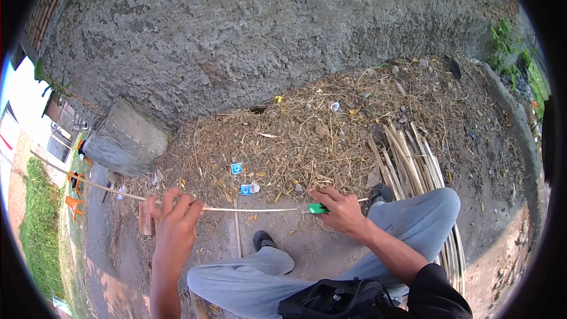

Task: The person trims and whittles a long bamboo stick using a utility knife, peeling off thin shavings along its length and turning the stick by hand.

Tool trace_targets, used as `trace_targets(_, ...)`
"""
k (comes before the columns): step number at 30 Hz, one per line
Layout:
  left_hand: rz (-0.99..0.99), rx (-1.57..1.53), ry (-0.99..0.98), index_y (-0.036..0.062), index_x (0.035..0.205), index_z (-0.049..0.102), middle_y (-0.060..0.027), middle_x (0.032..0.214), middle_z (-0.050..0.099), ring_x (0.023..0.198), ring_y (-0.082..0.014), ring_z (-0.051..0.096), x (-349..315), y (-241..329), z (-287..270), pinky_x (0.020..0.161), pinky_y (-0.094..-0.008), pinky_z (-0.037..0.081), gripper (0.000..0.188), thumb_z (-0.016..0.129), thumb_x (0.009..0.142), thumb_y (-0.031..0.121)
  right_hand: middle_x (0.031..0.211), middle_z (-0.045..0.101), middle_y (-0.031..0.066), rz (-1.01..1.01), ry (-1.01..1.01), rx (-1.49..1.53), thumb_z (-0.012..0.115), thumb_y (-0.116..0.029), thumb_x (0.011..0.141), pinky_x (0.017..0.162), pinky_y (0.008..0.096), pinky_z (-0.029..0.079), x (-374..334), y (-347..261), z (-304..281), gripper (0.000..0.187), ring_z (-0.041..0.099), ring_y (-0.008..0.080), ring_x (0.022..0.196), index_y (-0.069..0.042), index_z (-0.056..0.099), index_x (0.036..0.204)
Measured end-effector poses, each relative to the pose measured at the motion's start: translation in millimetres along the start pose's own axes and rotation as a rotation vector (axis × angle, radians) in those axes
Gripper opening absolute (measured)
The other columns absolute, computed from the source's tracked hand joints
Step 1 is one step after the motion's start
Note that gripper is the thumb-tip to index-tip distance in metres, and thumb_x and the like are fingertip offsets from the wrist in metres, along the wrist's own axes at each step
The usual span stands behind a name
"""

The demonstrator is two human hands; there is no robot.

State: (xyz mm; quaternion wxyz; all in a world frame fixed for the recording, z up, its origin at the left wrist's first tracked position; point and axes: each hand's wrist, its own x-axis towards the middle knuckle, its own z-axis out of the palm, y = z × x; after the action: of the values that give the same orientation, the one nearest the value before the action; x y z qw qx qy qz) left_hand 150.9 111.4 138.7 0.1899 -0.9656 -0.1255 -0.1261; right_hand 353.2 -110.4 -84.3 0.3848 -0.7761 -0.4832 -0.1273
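A long, thin bamboo strip [248, 210] stretches across in front of me, its far end reaching out to the left. My left hand [175, 212] grips it between thumb and fingers. In my right hand [341, 211] is a green tool that looks like a box cutter [317, 208], held at the right part of the strip. Its blade is not clearly visible. A short pale length shows just past the right hand, towards my shoe. My fingers hide how the tool meets the strip.
Split bamboo strips [407, 159] lie bundled beside my right leg. A rough grey wall [283, 29] rises ahead, with a concrete block [127, 136] at its left. Dry straw covers the ground, with blue wrappers [237, 168] on it. A brick [145, 218] lies near my left hand.
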Motion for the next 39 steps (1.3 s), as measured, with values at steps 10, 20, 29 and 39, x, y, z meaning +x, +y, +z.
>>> trace_targets(10, -0.033, -0.017, 0.764, 0.0103, 0.132, 0.055, -0.0125, 0.143, 0.045, 0.134, -0.0320, 0.035, 66.5, 65.4, 31.8, 0.107, -0.0554, 0.021, 0.057, 0.075, 0.081, 0.027, 0.086, 0.065, 0.0071, 0.132, -0.067, 0.276, 0.069, -0.009, 0.076, 0.057, 0.0404, 0.052, -3.2, 8.0, 30.7, 0.016, 0.065, 0.0294, 0.065, -0.007, 0.067, 0.092)
trace_targets(20, -0.265, -1.419, -0.289, -0.0028, 0.133, 0.043, -0.0211, 0.117, 0.061, 0.104, -0.0316, 0.063, -28.3, 196.6, 177.0, 0.091, -0.0404, 0.049, 0.049, 0.056, 0.098, 0.029, 0.066, 0.057, 0.0120, 0.524, 0.193, 0.535, 0.064, -0.012, 0.091, 0.053, 0.0349, 0.041, 13.6, 4.7, 8.5, 0.016, 0.053, 0.0219, 0.054, 0.001, 0.064, 0.081)
trace_targets(29, -0.685, -1.646, -0.362, -0.0006, 0.095, 0.063, 0.0007, 0.073, 0.060, 0.059, -0.0042, 0.052, -48.3, 199.4, 194.8, 0.052, -0.0228, 0.042, 0.028, 0.051, 0.102, 0.023, 0.060, 0.053, 0.0055, 0.646, 0.214, 0.602, 0.062, -0.015, 0.093, 0.052, 0.0310, 0.039, 11.6, 6.3, 11.3, 0.018, 0.047, 0.0107, 0.054, 0.000, 0.066, 0.084)
trace_targets(39, -0.485, -1.760, -0.721, 0.0000, 0.135, 0.051, -0.0099, 0.126, 0.062, 0.120, -0.0183, 0.052, -44.7, 162.4, 190.3, 0.107, -0.0348, 0.034, 0.066, 0.020, 0.105, 0.051, 0.057, 0.043, -0.0077, 0.733, 0.280, 0.573, 0.064, -0.016, 0.095, 0.047, 0.0253, 0.027, 17.3, 16.9, 8.7, 0.023, 0.035, 0.0022, 0.054, 0.003, 0.067, 0.084)
